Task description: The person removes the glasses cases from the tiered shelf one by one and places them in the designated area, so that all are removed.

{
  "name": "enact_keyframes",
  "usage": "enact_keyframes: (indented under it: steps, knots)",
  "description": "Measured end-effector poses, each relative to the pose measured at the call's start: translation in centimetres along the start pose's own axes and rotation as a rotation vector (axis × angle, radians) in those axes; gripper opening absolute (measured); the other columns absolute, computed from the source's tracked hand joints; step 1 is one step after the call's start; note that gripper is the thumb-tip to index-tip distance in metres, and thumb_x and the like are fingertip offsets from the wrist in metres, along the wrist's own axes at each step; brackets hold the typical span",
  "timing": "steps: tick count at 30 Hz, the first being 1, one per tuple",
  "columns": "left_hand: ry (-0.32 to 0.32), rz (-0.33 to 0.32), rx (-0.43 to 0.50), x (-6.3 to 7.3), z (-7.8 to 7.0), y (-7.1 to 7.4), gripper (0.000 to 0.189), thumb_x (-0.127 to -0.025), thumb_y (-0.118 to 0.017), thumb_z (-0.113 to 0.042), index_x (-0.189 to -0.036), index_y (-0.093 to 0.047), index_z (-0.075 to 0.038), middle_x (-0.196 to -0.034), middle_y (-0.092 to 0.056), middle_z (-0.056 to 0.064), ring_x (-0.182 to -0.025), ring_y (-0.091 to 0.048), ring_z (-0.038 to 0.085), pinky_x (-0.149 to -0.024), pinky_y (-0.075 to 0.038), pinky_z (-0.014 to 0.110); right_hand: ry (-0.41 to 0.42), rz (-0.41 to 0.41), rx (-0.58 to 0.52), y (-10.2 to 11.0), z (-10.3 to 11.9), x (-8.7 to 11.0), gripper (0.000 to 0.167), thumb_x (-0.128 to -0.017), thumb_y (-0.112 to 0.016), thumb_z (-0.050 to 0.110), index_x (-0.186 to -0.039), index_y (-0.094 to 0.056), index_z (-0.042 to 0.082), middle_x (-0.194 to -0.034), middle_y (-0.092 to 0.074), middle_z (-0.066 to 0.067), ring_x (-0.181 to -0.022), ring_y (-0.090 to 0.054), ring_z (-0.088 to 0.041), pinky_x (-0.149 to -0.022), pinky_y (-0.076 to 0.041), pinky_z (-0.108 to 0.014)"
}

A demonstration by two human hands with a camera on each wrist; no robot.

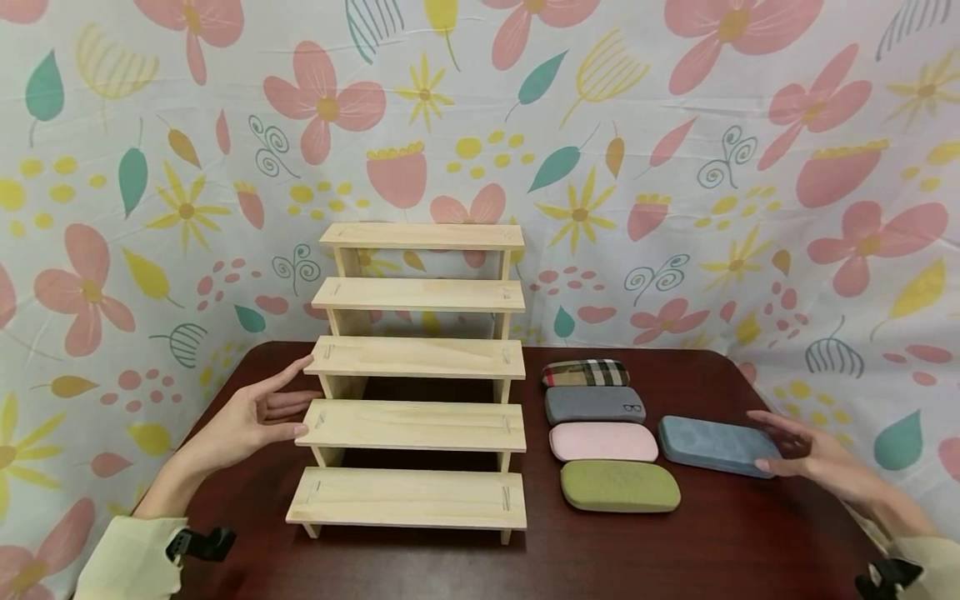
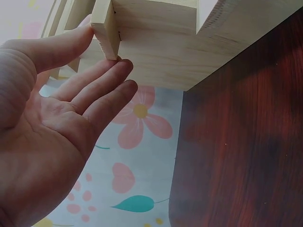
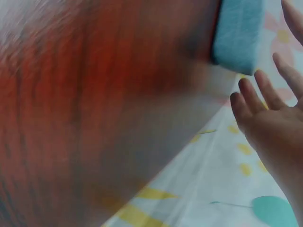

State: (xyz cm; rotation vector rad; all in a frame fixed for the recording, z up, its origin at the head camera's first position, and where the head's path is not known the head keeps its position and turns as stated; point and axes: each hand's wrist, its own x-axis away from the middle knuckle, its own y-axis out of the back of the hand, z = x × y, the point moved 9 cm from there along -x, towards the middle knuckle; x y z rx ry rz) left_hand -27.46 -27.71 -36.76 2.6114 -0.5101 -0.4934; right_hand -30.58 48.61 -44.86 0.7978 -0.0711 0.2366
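Note:
A light wooden rack with several steps (image 1: 416, 354) stands left of centre on the table. At its left side my left hand (image 1: 232, 429) touches the step ends, thumb by the second step from the bottom and index finger by the step above. In the left wrist view, the thumb and extended fingers of the left hand (image 2: 61, 113) meet a board end (image 2: 105, 28). On the right, my right hand (image 1: 825, 462) is around the right end of a blue glasses case (image 1: 716, 444), fingers spread. The right wrist view shows the fingers of the right hand (image 3: 267, 106) apart from the blue case (image 3: 239, 38).
Right of the rack lie a plaid glasses case (image 1: 585, 373), a grey one (image 1: 595, 405), a pink one (image 1: 603, 442) and a green one (image 1: 620, 486), in a column. The dark red-brown table (image 1: 600, 558) meets a flower-patterned cloth (image 1: 465, 92) behind.

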Motion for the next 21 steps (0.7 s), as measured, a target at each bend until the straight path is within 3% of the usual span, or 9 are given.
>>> enact_keyframes:
  steps: [4,7,10,11,17,19,21]
  knots:
    - [-0.003,0.010,-0.016,0.0,0.0,0.2,0.093,-0.095,-0.078,-0.001,-0.170,-0.025,-0.015,-0.156,-0.042,0.035,-0.130,-0.061,0.012,-0.086,-0.062,0.035,0.017,-0.054,0.035,0.1,2.8,0.6,0.079,-0.102,-0.074,0.031,-0.162,-0.034,-0.001,-0.162,-0.028,-0.034,-0.138,-0.037,-0.059,-0.080,-0.051,-0.021]
    - [0.005,-0.006,-0.044,0.0,-0.1,0.7,0.090,-0.097,-0.077,-0.002,-0.170,-0.026,-0.017,-0.152,-0.049,0.031,-0.127,-0.063,0.011,-0.087,-0.061,0.032,0.096,-0.105,0.110,-0.2,6.3,0.9,0.075,-0.100,-0.076,0.030,-0.159,-0.041,0.000,-0.160,-0.033,-0.033,-0.138,-0.037,-0.056,-0.088,-0.052,-0.037]
    - [0.021,-0.052,-0.108,0.1,-0.3,1.5,0.084,-0.100,-0.074,-0.006,-0.169,-0.028,-0.019,-0.142,-0.061,0.026,-0.124,-0.065,0.012,-0.089,-0.058,0.025,0.188,-0.174,0.183,-0.7,9.9,1.1,0.075,-0.097,-0.080,0.030,-0.156,-0.046,0.001,-0.157,-0.037,-0.034,-0.137,-0.037,-0.057,-0.091,-0.047,-0.061]
    - [0.031,-0.072,-0.136,0.2,-0.5,1.7,0.081,-0.101,-0.073,-0.008,-0.169,-0.030,-0.020,-0.139,-0.064,0.024,-0.124,-0.066,0.015,-0.090,-0.056,0.022,0.219,-0.198,0.205,-0.9,11.0,1.2,0.075,-0.095,-0.082,0.029,-0.155,-0.047,0.001,-0.156,-0.039,-0.034,-0.136,-0.037,-0.058,-0.090,-0.044,-0.067]
    - [0.096,-0.208,-0.394,0.9,-1.9,3.1,0.058,-0.107,-0.068,-0.021,-0.161,-0.048,-0.021,-0.133,-0.070,0.015,-0.120,-0.068,0.035,-0.083,-0.054,0.019,0.340,-0.323,0.369,-2.1,16.4,1.4,0.080,-0.087,-0.089,0.036,-0.148,-0.054,-0.001,-0.149,-0.044,-0.034,-0.130,-0.043,-0.060,-0.092,-0.040,-0.074]
    - [0.105,-0.242,-0.480,1.1,-2.5,3.4,0.052,-0.107,-0.067,-0.024,-0.157,-0.054,-0.019,-0.132,-0.071,0.016,-0.111,-0.071,0.035,-0.074,-0.052,0.022,0.362,-0.351,0.432,-2.6,17.8,1.5,0.081,-0.086,-0.089,0.040,-0.147,-0.056,-0.001,-0.149,-0.045,-0.034,-0.129,-0.043,-0.061,-0.093,-0.039,-0.076]
    - [0.097,-0.269,-0.542,1.3,-3.0,3.5,0.048,-0.107,-0.067,-0.025,-0.154,-0.058,-0.016,-0.130,-0.071,0.019,-0.081,-0.072,0.028,-0.063,-0.049,0.025,0.361,-0.366,0.487,-3.0,18.9,1.6,0.083,-0.087,-0.087,0.046,-0.149,-0.055,0.000,-0.152,-0.042,-0.034,-0.133,-0.040,-0.062,-0.097,-0.034,-0.079]
